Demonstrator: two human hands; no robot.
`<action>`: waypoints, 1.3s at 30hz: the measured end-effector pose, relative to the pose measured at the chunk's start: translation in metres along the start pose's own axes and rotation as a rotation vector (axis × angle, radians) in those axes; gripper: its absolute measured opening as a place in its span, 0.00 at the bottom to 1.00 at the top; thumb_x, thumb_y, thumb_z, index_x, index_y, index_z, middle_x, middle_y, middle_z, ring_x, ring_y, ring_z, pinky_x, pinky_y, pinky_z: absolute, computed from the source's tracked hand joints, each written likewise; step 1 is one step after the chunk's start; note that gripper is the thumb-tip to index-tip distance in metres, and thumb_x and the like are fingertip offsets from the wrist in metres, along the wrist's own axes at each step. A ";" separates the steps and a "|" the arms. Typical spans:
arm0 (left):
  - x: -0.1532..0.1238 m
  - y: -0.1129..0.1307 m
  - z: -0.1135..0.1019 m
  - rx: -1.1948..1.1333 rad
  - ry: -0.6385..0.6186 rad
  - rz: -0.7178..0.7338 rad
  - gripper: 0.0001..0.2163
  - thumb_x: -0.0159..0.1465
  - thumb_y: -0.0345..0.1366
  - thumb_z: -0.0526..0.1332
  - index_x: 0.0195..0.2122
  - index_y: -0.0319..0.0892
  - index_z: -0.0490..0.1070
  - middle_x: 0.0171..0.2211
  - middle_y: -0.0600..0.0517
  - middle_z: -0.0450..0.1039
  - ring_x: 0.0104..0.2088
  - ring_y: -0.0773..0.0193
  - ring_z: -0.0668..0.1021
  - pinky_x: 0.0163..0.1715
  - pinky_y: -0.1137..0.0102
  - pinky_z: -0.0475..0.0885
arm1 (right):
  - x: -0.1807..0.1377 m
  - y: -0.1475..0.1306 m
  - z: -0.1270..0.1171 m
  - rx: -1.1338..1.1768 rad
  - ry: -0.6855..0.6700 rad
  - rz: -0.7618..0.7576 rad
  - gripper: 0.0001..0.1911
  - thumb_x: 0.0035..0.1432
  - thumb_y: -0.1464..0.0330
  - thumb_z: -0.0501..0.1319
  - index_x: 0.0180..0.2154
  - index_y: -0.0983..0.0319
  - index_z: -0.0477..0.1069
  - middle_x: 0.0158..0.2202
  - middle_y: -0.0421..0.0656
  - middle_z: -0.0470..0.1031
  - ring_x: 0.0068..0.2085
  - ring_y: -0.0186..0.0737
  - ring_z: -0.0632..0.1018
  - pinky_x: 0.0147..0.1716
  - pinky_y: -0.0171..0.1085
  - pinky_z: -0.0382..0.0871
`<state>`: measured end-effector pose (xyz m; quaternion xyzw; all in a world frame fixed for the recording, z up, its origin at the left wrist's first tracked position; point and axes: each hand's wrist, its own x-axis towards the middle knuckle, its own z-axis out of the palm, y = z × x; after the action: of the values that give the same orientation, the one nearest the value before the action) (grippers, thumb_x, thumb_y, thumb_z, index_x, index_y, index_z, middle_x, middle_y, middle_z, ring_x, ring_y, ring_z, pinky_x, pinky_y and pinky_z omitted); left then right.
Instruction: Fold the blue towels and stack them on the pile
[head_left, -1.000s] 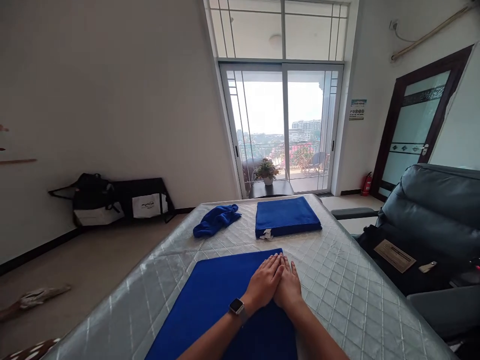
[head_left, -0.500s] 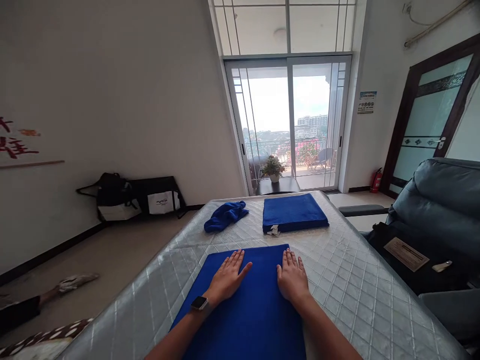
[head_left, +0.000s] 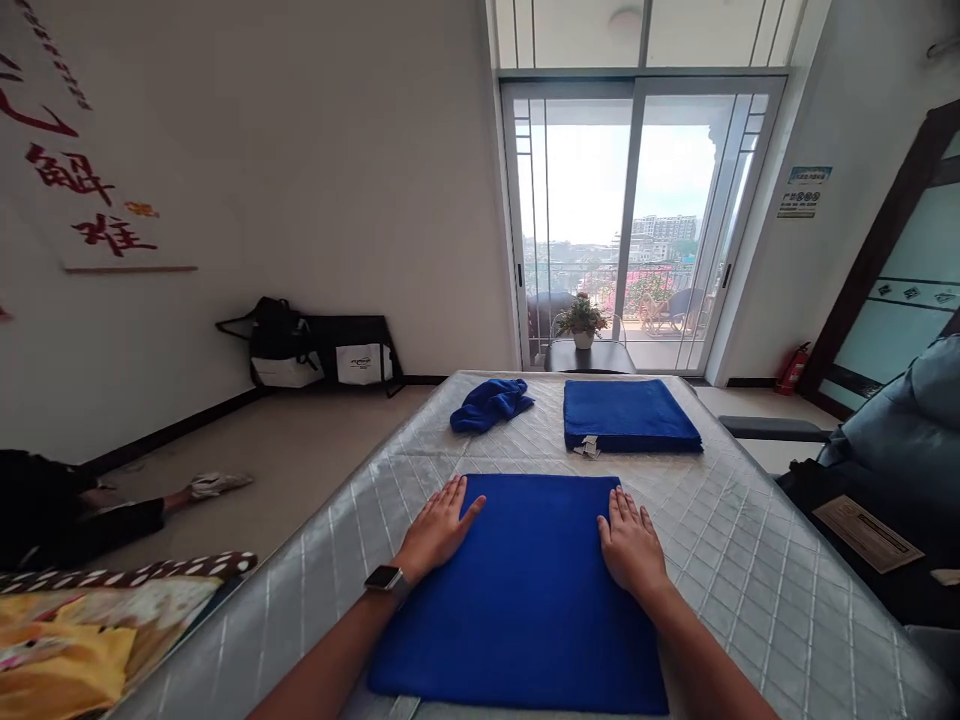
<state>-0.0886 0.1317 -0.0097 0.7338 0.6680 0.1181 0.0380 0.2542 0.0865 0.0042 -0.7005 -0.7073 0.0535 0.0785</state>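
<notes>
A blue towel [head_left: 536,590] lies spread flat on the quilted silver mattress [head_left: 750,560] in front of me. My left hand [head_left: 436,530], with a watch on its wrist, lies flat and open on the towel's left edge. My right hand [head_left: 632,545] rests flat and open on the towel's right edge. Farther back sit a neatly folded blue towel [head_left: 628,415] with a white tag and a crumpled blue towel [head_left: 489,403].
A dark armchair [head_left: 892,470] stands close on the right. Another person's leg and shoe [head_left: 172,495] lie on the floor at the left, near patterned cloth [head_left: 97,610]. Bags [head_left: 315,350] lean on the left wall. A potted plant [head_left: 581,320] stands before the glass balcony door.
My hands slid apart from the towel's middle to its left and right edges. The view turned left and tilted down a little.
</notes>
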 end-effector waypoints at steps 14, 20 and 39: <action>-0.001 0.003 -0.001 -0.042 0.050 -0.018 0.41 0.68 0.61 0.36 0.70 0.30 0.49 0.70 0.38 0.50 0.70 0.53 0.55 0.68 0.57 0.49 | -0.004 -0.005 -0.009 -0.070 -0.043 0.007 0.35 0.70 0.58 0.36 0.71 0.68 0.40 0.73 0.45 0.38 0.72 0.40 0.44 0.69 0.44 0.36; -0.002 0.003 -0.003 -0.067 0.039 -0.017 0.42 0.68 0.61 0.36 0.70 0.30 0.48 0.71 0.38 0.47 0.70 0.52 0.54 0.69 0.55 0.48 | -0.027 -0.005 -0.010 -0.086 -0.066 -0.032 0.35 0.70 0.55 0.35 0.71 0.67 0.39 0.73 0.44 0.37 0.72 0.40 0.42 0.69 0.44 0.36; 0.013 0.002 -0.009 0.125 -0.104 -0.030 0.45 0.66 0.63 0.38 0.69 0.26 0.48 0.70 0.34 0.49 0.69 0.49 0.57 0.67 0.55 0.53 | -0.049 -0.004 -0.017 0.083 -0.097 -0.004 0.35 0.70 0.55 0.36 0.71 0.67 0.39 0.73 0.44 0.37 0.72 0.40 0.41 0.69 0.46 0.31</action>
<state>-0.0875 0.1436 0.0014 0.7299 0.6819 0.0371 0.0285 0.2540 0.0373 0.0196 -0.6919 -0.7088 0.1164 0.0730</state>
